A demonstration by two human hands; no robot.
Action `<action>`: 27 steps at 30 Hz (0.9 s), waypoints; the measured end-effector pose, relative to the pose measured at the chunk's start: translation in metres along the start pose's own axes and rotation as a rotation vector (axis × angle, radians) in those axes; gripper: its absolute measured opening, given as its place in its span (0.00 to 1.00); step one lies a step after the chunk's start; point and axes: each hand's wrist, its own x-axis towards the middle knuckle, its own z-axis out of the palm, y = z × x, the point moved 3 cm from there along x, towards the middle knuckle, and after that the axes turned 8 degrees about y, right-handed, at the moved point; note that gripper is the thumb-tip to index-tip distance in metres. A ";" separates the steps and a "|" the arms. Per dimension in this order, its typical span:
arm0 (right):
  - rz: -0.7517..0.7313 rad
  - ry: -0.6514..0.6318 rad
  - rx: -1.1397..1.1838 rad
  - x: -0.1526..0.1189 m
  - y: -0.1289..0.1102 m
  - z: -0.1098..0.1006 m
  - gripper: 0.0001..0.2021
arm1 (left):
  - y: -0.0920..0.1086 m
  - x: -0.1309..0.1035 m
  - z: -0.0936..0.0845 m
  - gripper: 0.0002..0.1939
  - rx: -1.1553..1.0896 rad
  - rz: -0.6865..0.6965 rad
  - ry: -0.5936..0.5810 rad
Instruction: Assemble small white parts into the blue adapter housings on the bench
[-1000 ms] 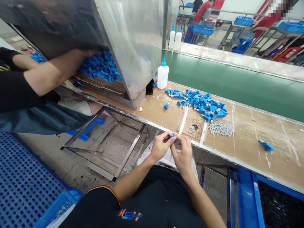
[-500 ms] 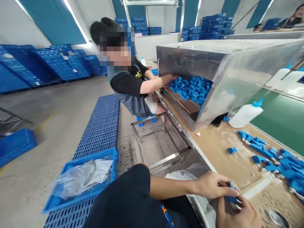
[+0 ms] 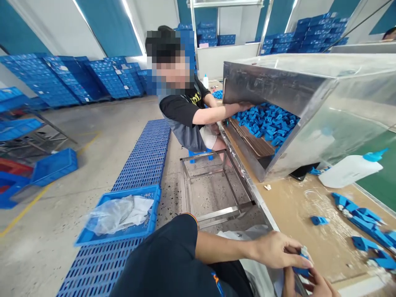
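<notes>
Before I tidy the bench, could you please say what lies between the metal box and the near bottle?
In the head view, a flat black object and at least one blue piece lie between the metal box and the near bottle.

Curled left hand (image 3: 276, 249) beside right hand (image 3: 321, 287)

Bright, fairly even whitish light fills the room, with white strips glaring along the edges of the teal panels (image 3: 108, 29) at the back. The metal hood (image 3: 365, 99) carries pale, milky reflections on its side, while its front looks darker. A soft sheen lies on the table (image 3: 287, 210). Wide-angle distortion tilts and stretches shapes toward the edges; the distant stacked crates (image 3: 58, 78) look soft, and coarse pixelation covers a person's head (image 3: 168, 57).
</notes>
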 end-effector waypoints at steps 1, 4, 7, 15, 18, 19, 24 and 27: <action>0.039 -0.028 0.041 0.003 -0.004 -0.001 0.14 | 0.004 0.000 -0.002 0.29 -0.038 0.002 -0.011; 0.254 -0.162 0.232 0.015 -0.020 -0.010 0.16 | 0.019 -0.002 -0.012 0.28 -0.156 0.014 -0.002; 0.475 -0.192 0.460 0.028 -0.036 -0.018 0.19 | 0.029 -0.002 -0.022 0.29 -0.182 0.057 0.042; 0.571 -0.219 0.900 0.049 -0.044 -0.013 0.23 | 0.054 -0.031 -0.028 0.24 -0.006 0.304 0.001; 0.575 -0.204 0.925 0.048 -0.045 -0.016 0.22 | 0.076 -0.061 -0.027 0.18 0.177 0.587 -0.082; 0.578 -0.201 0.916 0.048 -0.045 -0.017 0.23 | 0.082 -0.069 -0.025 0.18 0.228 0.669 -0.135; 0.562 -0.193 0.784 0.051 -0.045 -0.019 0.29 | 0.084 -0.080 -0.014 0.21 0.401 0.825 -0.272; 0.567 -0.176 0.739 0.051 -0.047 -0.022 0.29 | 0.079 -0.077 -0.012 0.21 0.381 0.797 -0.261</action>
